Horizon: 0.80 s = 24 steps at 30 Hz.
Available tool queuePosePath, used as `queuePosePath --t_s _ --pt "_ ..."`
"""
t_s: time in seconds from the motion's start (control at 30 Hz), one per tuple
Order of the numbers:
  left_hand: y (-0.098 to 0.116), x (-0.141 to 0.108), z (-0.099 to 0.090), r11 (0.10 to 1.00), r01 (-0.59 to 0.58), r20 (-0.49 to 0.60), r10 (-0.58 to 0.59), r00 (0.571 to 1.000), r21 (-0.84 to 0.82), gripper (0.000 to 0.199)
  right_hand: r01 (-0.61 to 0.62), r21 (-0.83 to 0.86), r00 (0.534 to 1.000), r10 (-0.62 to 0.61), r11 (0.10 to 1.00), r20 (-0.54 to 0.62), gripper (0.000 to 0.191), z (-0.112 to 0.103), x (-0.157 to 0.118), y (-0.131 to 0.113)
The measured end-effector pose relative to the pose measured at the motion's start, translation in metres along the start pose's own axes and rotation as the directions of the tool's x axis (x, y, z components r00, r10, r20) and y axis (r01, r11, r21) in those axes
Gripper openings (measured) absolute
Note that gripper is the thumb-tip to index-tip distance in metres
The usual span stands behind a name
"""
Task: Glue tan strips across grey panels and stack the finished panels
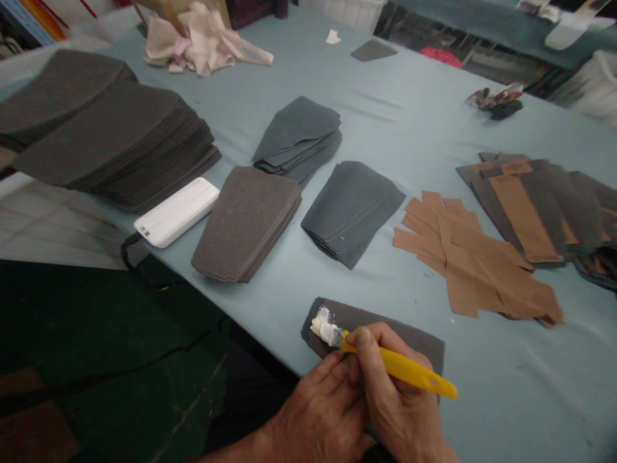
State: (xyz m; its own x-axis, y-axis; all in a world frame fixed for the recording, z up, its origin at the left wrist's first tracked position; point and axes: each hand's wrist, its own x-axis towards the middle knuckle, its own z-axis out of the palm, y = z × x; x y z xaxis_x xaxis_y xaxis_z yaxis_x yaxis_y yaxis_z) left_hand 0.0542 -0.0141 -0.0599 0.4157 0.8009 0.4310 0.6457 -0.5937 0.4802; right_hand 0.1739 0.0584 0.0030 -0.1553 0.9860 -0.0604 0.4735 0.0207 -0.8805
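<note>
Close to the table's near edge lies a dark brown-grey panel [395,325] with a darker strip along its left end. My right hand [398,386] is closed round the yellow handle of a brush [405,370]. Its bristles, coated in thick white paste [325,325], touch the panel's left end. My left hand [321,402] rests at the panel's near edge, fingers laid along it. Part of that hand is hidden behind the right one. Beyond the panel are a fanned stack of dark grey pieces [354,209] and a stack of brown-grey pieces [248,218].
Tan strips [482,257] lie in a pile to the right, beside dark panels [544,199] bearing tan strips. Large dark sheets [110,135] are stacked at left, near a white power bank [177,212] with a cable. Pale cloth [197,42] sits at the back.
</note>
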Motion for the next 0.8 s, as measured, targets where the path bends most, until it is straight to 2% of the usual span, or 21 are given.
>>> queuePosePath --t_s 0.13,0.27,0.37,0.47,0.53,0.63,0.7,0.8 --pt "-0.001 0.005 -0.009 0.999 -0.043 0.033 0.043 0.999 0.009 0.048 0.053 -0.041 0.999 -0.054 0.998 -0.01 0.041 0.001 -0.001 -0.004" --pt "-0.001 0.006 -0.012 1.0 -0.021 0.05 0.02 0.999 0.013 0.046 -0.049 0.041 0.997 0.051 0.998 -0.053 0.042 0.002 -0.003 0.002" --pt "0.0 0.003 -0.01 0.999 0.003 0.09 -0.007 0.996 0.042 0.045 -0.089 0.172 0.976 0.12 0.981 -0.18 0.043 -0.009 -0.001 0.002" --pt "0.0 0.001 -0.008 0.998 0.027 0.036 -0.029 0.999 0.048 0.038 -0.091 0.218 0.912 0.17 0.972 -0.373 0.043 -0.034 0.002 0.005" --pt "0.0 0.002 -0.009 0.999 0.018 0.013 -0.019 1.0 0.049 0.035 -0.113 0.202 0.842 0.202 0.973 -0.5 0.041 -0.055 0.002 0.013" --pt "-0.001 0.007 -0.011 0.998 0.003 -0.019 -0.002 1.0 0.056 0.03 -0.124 0.192 0.757 0.218 0.974 -0.616 0.039 -0.085 -0.005 0.033" --pt "-0.002 0.01 -0.012 0.998 -0.009 -0.042 0.012 0.999 0.054 0.027 -0.119 0.206 0.738 0.225 0.971 -0.635 0.041 -0.1 -0.014 0.046" --pt "-0.005 0.013 -0.012 0.999 -0.026 -0.036 0.027 0.999 0.038 0.025 -0.111 0.234 0.739 0.238 0.966 -0.63 0.047 -0.112 -0.028 0.062"
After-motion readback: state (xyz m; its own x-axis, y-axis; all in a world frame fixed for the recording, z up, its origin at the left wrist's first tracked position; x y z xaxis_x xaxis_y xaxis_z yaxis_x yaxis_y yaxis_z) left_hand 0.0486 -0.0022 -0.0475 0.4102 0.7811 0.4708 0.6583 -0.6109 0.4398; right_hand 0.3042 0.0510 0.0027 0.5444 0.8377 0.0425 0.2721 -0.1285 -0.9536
